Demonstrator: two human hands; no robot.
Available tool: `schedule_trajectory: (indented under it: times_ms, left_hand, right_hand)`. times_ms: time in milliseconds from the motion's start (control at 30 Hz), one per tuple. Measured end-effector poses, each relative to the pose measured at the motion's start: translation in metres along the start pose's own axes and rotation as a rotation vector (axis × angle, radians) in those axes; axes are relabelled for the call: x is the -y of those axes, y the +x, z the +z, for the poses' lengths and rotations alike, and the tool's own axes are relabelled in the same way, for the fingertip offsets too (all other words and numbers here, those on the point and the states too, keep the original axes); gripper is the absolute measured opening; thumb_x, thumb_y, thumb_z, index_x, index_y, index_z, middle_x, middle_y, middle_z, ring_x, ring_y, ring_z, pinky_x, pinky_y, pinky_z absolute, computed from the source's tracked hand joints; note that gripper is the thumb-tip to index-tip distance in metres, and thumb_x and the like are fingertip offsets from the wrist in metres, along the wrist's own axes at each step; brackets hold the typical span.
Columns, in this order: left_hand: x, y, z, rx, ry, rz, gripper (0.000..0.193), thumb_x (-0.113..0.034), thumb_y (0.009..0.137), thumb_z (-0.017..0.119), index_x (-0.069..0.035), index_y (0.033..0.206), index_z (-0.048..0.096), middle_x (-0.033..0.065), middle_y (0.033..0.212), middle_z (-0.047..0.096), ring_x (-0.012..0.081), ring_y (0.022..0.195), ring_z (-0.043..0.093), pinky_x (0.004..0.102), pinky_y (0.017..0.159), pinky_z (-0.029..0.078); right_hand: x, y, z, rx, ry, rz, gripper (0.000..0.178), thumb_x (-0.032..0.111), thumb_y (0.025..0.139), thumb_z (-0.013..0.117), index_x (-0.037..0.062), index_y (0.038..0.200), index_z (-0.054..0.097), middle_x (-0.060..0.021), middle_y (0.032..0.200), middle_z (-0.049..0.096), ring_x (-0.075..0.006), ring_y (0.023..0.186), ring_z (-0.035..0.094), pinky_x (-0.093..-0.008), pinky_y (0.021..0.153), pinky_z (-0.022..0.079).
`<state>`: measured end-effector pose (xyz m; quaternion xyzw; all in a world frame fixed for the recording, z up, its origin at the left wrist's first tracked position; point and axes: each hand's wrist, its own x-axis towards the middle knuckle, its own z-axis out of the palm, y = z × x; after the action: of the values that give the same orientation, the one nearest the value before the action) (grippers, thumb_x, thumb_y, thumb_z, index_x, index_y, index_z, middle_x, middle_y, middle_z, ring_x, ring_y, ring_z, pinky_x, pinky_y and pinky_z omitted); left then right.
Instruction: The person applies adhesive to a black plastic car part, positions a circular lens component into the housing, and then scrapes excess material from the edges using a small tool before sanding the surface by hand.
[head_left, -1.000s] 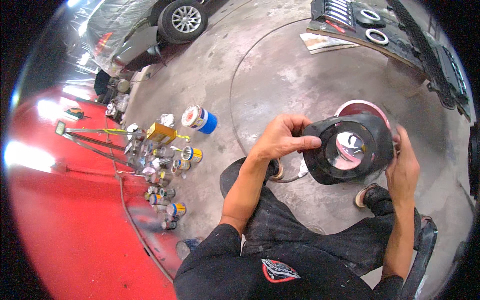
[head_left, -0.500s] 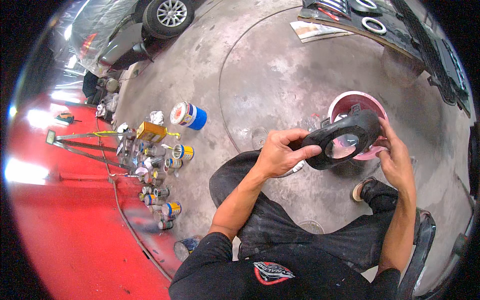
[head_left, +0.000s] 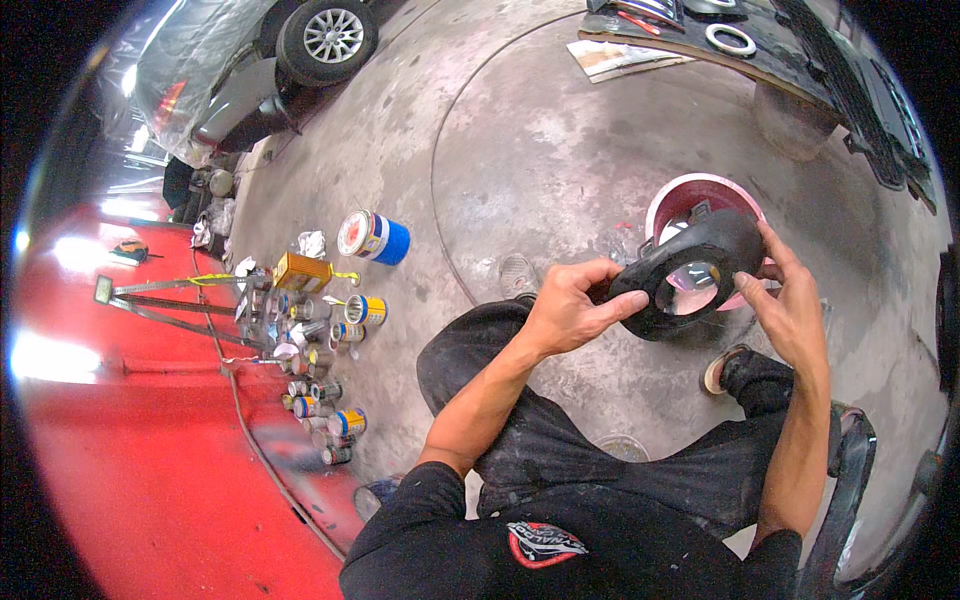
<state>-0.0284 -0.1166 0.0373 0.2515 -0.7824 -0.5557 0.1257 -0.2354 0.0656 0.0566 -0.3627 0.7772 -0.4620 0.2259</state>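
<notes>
Between my hands is a black plastic bezel with a round hole through its middle and small tabs along its far edge. My left hand grips its left end, thumb on the near face and fingers behind. On the right side my right hand holds it, the thumb by the hole and the fingers round the outer edge. Beyond and beneath the bezel stands a pink bucket. Through the hole I see part of the bucket's inside. The bezel hides much of the bucket.
At left on the floor are several paint cans, a yellow tin and a larger blue-and-white can. A metal stand leans there. A workbench holds white rings at upper right; a car wheel is at upper left.
The bezel has turned, so its hole faces me more fully. My right thumb has moved up to beside the hole. My view has shifted slightly.
</notes>
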Motion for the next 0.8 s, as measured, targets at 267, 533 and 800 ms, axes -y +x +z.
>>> schedule_trajectory:
  times_ms: [267, 533, 800]
  left_hand:
    - [0.021, 0.006, 0.012, 0.03, -0.019, 0.006, 0.029, -0.027, 0.083, 0.074, 0.001, 0.086, 0.065, -0.002, 0.064, 0.055, 0.0049, 0.06, 0.047, 0.0255, 0.052, 0.04]
    - [0.031, 0.007, 0.019, 0.046, -0.194, -0.031, 0.033, -0.031, 0.087, 0.07, 0.002, 0.087, 0.064, -0.0002, 0.064, 0.057, 0.0059, 0.06, 0.05, 0.0265, 0.053, 0.043]
    - [0.026, 0.007, 0.009, 0.198, -0.283, -0.173, 0.023, -0.022, 0.095, 0.061, 0.0, 0.1, 0.062, -0.0024, 0.082, 0.062, 0.0053, 0.072, 0.055, 0.023, 0.063, 0.046]
  right_hand:
    - [0.011, -0.004, -0.002, -0.077, -0.087, -0.036, 0.062, 0.011, 0.077, 0.073, -0.0036, 0.133, 0.048, -0.018, 0.115, 0.063, -0.0225, 0.097, 0.06, -0.0324, 0.086, 0.047]
    - [0.006, -0.005, 0.007, -0.182, 0.0, -0.019, 0.063, 0.008, 0.078, 0.074, 0.0007, 0.134, 0.049, -0.0199, 0.121, 0.061, -0.02, 0.086, 0.063, -0.0287, 0.068, 0.053]
    - [0.008, -0.003, 0.007, -0.246, 0.05, 0.017, 0.056, 0.006, 0.079, 0.073, 0.0048, 0.132, 0.054, -0.0164, 0.112, 0.066, -0.0121, 0.076, 0.062, -0.0258, 0.059, 0.053]
